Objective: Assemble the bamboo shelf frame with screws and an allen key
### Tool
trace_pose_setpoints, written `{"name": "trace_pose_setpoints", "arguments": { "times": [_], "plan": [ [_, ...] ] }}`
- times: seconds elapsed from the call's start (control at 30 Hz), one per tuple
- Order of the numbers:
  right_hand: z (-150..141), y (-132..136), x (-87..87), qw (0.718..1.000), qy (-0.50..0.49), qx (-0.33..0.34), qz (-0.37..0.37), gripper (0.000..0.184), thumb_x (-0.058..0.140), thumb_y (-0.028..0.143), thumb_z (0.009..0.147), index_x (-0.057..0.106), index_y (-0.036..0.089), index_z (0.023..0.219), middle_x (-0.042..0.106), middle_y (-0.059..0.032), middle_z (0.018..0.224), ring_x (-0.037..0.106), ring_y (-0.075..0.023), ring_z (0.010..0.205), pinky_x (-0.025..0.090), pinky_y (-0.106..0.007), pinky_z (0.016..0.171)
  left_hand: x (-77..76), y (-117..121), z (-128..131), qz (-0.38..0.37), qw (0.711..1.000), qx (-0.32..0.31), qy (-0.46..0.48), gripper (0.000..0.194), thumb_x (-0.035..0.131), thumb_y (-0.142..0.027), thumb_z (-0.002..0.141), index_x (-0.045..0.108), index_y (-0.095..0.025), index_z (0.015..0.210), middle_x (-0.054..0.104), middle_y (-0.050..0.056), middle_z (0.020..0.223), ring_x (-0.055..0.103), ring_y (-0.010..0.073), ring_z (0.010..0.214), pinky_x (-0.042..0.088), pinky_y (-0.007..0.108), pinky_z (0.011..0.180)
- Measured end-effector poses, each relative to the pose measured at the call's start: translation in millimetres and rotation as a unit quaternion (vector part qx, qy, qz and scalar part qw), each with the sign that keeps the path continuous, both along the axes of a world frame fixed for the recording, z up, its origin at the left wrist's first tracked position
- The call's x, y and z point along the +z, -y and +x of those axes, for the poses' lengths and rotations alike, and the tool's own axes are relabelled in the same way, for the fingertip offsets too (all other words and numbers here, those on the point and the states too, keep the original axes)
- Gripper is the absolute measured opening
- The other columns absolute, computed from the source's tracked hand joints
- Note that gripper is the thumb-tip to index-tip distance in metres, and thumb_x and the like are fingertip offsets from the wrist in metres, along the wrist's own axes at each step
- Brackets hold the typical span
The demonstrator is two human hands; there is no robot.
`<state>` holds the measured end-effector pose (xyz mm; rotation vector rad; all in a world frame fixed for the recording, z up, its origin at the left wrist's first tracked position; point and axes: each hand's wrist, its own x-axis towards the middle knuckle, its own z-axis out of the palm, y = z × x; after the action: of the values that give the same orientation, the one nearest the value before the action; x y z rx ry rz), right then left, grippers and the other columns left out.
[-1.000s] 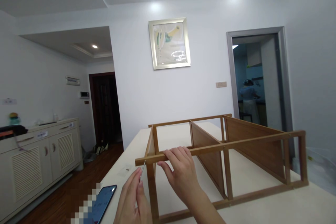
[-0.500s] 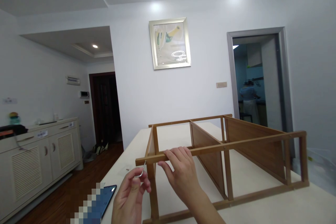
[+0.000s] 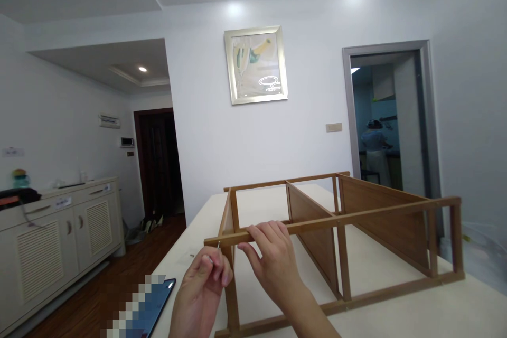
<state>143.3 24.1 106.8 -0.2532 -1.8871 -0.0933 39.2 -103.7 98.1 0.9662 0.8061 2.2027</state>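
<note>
A brown wooden shelf frame [image 3: 356,214] lies on its side on the white table [image 3: 396,306]. My right hand [image 3: 273,261] grips its near top rail close to the left corner, fingers curled over the wood. My left hand [image 3: 206,285] is just left of the corner post and pinches a small metal hex key [image 3: 217,250], whose tip points at the rail's left end.
A phone [image 3: 152,306] lies at the table's left edge. A white sideboard [image 3: 51,237] stands along the left wall. A person stands in the room beyond the doorway [image 3: 374,150] at the right. A framed picture [image 3: 255,65] hangs on the far wall.
My left hand has turned the hex key, and its fingers have closed and risen nearer the frame's corner. My right hand has stayed on the rail.
</note>
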Motion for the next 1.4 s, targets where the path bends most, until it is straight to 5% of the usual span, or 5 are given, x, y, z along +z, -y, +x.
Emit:
{"name": "trace_pose_setpoints", "arguments": {
  "times": [0.23,0.53,0.87,1.17,1.4],
  "plan": [
    [1.0,0.5,0.2,1.0,0.004,0.009,-0.011,0.011,0.058,0.032,0.096,0.062,0.022,0.099,0.063,-0.0041,0.083,0.055,-0.0216,0.08,0.038,-0.038,0.084,18.5,11.2,-0.8,-0.095,0.995,-0.015,-0.024,0.034,0.072,-0.04,0.08,0.055,-0.016,0.063,0.046,-0.002,0.064,0.045,0.0092,0.057,0.041,0.025,0.055],
    [1.0,0.7,-0.3,1.0,0.007,0.019,-0.021,0.011,0.06,0.031,0.095,0.062,0.022,0.1,0.063,-0.0038,0.085,0.056,-0.0213,0.082,0.038,-0.039,0.085,3.3,-0.7,32.6,-0.128,0.975,0.069,0.167,0.042,0.075,-0.053,0.074,0.062,-0.014,0.08,0.055,-0.003,0.057,0.043,0.0046,0.04,0.031,0.017,0.038],
    [2.1,0.2,0.6,0.999,0.008,0.026,-0.021,0.011,0.06,0.03,0.095,0.062,0.021,0.101,0.063,-0.0043,0.085,0.055,-0.0216,0.082,0.037,-0.039,0.086,33.4,-4.2,48.5,-0.06,0.934,0.052,0.348,0.025,0.051,-0.021,0.091,0.057,-0.014,0.067,0.047,-0.006,0.048,0.028,-0.0007,0.028,0.022,0.013,0.032],
    [1.1,2.6,1.0,0.999,0.009,0.021,-0.022,0.011,0.062,0.029,0.094,0.062,0.021,0.102,0.063,-0.004,0.085,0.055,-0.0216,0.082,0.038,-0.038,0.084,10.3,-10.0,38.3,-0.141,0.96,0.191,0.151,0.037,0.082,-0.039,0.055,0.052,-0.017,0.054,0.04,-0.008,0.04,0.029,0.0021,0.035,0.017,0.015,0.035],
    [-0.8,0.3,-1.4,1.0,0.002,0.016,-0.014,0.01,0.061,0.03,0.094,0.062,0.022,0.1,0.062,-0.0041,0.084,0.054,-0.0216,0.081,0.038,-0.038,0.084,-5.4,-10.0,24.3,-0.178,0.941,0.288,0.016,0.035,0.072,-0.043,0.068,0.047,-0.02,0.059,0.035,-0.009,0.049,0.028,0.0061,0.046,0.024,0.02,0.041]
  ]
}}
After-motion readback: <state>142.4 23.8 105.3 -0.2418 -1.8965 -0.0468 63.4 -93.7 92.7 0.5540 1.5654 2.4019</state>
